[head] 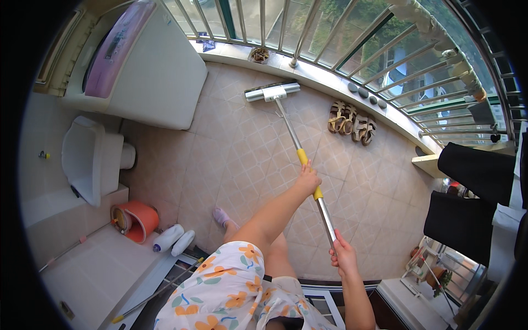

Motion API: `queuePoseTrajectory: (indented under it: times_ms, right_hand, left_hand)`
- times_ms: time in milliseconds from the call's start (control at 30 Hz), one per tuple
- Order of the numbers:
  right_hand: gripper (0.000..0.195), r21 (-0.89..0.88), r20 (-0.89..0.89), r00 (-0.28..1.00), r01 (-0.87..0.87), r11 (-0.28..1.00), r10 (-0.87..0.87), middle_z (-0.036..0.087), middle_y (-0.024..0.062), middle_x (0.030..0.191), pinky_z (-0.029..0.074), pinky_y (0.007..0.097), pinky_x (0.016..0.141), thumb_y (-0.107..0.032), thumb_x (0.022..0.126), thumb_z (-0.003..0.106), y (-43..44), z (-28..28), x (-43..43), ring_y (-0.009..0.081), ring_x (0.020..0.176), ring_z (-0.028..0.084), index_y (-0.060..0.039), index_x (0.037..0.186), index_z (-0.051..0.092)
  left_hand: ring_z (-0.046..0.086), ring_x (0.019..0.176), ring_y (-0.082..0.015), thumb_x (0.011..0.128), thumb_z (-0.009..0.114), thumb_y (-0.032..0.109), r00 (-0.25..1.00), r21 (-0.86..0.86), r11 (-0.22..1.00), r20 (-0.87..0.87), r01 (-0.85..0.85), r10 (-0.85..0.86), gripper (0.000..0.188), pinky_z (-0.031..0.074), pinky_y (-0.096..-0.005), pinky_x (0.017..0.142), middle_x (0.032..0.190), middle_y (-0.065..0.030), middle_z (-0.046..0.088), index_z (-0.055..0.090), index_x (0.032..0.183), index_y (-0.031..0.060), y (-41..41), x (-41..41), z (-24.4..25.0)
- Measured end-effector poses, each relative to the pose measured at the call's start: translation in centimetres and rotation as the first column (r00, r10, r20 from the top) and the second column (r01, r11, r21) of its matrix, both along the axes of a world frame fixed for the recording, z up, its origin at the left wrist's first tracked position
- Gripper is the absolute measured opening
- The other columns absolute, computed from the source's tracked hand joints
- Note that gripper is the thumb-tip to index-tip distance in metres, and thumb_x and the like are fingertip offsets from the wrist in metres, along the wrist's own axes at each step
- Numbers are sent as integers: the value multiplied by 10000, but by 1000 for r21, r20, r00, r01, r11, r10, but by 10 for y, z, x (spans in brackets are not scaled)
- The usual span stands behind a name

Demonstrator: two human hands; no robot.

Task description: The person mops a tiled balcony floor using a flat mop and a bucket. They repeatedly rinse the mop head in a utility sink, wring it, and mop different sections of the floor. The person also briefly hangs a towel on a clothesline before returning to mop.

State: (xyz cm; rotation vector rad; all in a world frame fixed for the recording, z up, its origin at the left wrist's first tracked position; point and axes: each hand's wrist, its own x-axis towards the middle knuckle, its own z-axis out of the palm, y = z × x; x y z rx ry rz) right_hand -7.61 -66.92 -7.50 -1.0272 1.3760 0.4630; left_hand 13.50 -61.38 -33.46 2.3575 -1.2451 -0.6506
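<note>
A sponge mop with a steel pole and a yellow grip (302,156) slants across the tiled floor (247,165). My left hand (308,180) is wrapped around the yellow grip at mid-pole. Lower down, near the pole's end, my right hand (343,254) grips the bare steel. The mop head (272,92), a silver bar with a dark strip along its far side, rests on the tiles close to the balcony's low ledge.
Two pairs of sandals (352,123) stand beside the ledge (317,69). A washing machine (152,62) and a pedestal washbasin (88,161) are at the left. An orange bucket (136,220) lies on its side near white bottles (169,238). Black cloths (458,222) hang at the right.
</note>
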Motion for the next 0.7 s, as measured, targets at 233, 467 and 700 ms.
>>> queuePoseTrajectory:
  times_ms: [233,467,700]
  right_hand:
    - [517,118,-129,981,162,980,-147,523,1,709,372,225,412,-216,1043,497,105,39,-118,85,486,409,-349,1524,360]
    - [573,213,-164,961,253,944,-221,584,-4,813,452,239,522,-188,1039,515,200,141,-269,98,602,536,-249,1564,293]
    - [581,354,205,951,148,923,-231,672,145,910,513,278,541,-262,1077,390,194,256,-199,174,616,626,-155,1584,127]
  left_hand:
    - [277,1395,-564,799,667,227,954,1,958,-95,286,-285,175,243,-674,1130,1187,-181,585,761,945,202,62,-120,34]
    - [201,1387,-633,747,747,263,777,38,829,-375,558,-505,371,173,-757,1094,1231,-202,555,724,1114,219,183,-293,145]
    - [576,1036,-342,722,727,123,843,-576,779,-268,247,-466,313,435,-483,887,1057,-114,606,625,1019,118,211,-216,265]
